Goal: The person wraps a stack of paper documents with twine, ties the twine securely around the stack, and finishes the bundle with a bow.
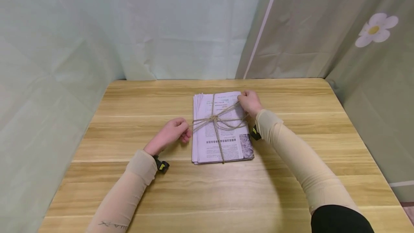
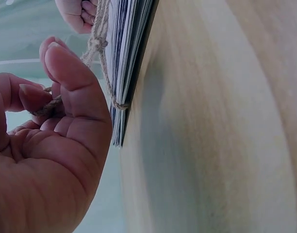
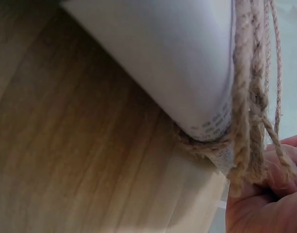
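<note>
A stack of folded newspapers (image 1: 207,146) lies on the wooden table, bound crosswise with brown twine (image 1: 218,139). The twine meets in a knot (image 1: 214,118) with loops near the middle of the top sheet. To the left of the stack, my left hand (image 1: 173,132) pinches a strand; the left wrist view shows that twine (image 2: 51,106) between thumb and fingers. My right hand (image 1: 250,103) grips twine at the stack's upper right corner. In the right wrist view, several strands (image 3: 243,97) run down to the right hand (image 3: 265,204), beside a curved newspaper edge (image 3: 177,58).
The wooden tabletop (image 1: 207,197) spreads around the stack. Pale curtains (image 1: 194,28) hang behind and at both sides of the table, one with a white flower print (image 1: 375,30). Each wrist wears a dark strap, such as the left one (image 1: 161,165).
</note>
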`<action>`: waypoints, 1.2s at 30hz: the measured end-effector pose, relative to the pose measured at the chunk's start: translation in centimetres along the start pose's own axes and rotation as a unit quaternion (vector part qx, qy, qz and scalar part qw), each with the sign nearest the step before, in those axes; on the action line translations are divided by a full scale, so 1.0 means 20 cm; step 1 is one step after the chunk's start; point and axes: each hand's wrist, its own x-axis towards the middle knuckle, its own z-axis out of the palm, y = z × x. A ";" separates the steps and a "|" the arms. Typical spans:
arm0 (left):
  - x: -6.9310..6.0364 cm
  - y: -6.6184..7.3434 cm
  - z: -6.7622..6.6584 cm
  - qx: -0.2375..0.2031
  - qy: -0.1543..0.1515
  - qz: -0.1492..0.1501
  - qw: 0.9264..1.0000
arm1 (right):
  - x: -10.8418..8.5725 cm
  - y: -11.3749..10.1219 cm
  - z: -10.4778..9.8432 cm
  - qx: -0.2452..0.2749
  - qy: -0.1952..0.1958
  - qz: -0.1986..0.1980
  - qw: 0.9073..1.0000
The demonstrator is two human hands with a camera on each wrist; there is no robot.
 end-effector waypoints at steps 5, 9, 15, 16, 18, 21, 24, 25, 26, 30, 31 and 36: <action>0.01 -0.01 0.00 0.000 0.007 0.003 1.000 | 0.00 0.00 -0.01 0.011 -0.003 -0.001 1.000; 0.00 -0.02 0.00 0.003 0.008 0.000 1.000 | -0.01 0.01 -0.01 0.016 -0.004 0.006 1.000; 0.00 -0.02 0.00 0.008 0.012 -0.008 1.000 | 0.01 0.04 -0.03 0.018 -0.001 0.005 1.000; 0.00 -0.02 -0.01 0.010 0.012 -0.008 1.000 | 0.01 0.04 -0.03 0.019 -0.002 0.004 1.000; 0.00 -0.02 -0.01 0.012 0.011 -0.007 1.000 | 0.02 0.05 -0.03 0.023 -0.003 0.003 1.000; -0.01 -0.02 -0.01 0.012 0.012 -0.007 1.000 | 0.02 0.05 -0.04 0.025 -0.007 0.007 1.000; -0.01 -0.03 -0.02 0.011 0.010 -0.011 1.000 | 0.02 0.06 -0.04 0.024 -0.010 0.011 1.000; -0.01 -0.03 -0.02 0.010 0.009 -0.013 1.000 | 0.02 0.06 -0.03 0.024 -0.011 0.012 1.000; -0.01 -0.03 -0.02 0.010 0.009 -0.014 1.000 | 0.02 0.07 -0.03 0.025 -0.012 0.013 1.000; -0.02 -0.03 -0.04 -0.003 0.002 -0.014 1.000 | 0.01 0.06 -0.05 0.021 -0.007 0.010 1.000; -0.02 -0.03 -0.04 -0.008 -0.001 -0.014 1.000 | 0.00 0.05 -0.05 0.022 -0.008 0.007 1.000; -0.03 -0.02 -0.08 0.011 -0.004 0.002 1.000 | -0.04 -0.01 -0.09 0.032 -0.026 -0.023 0.999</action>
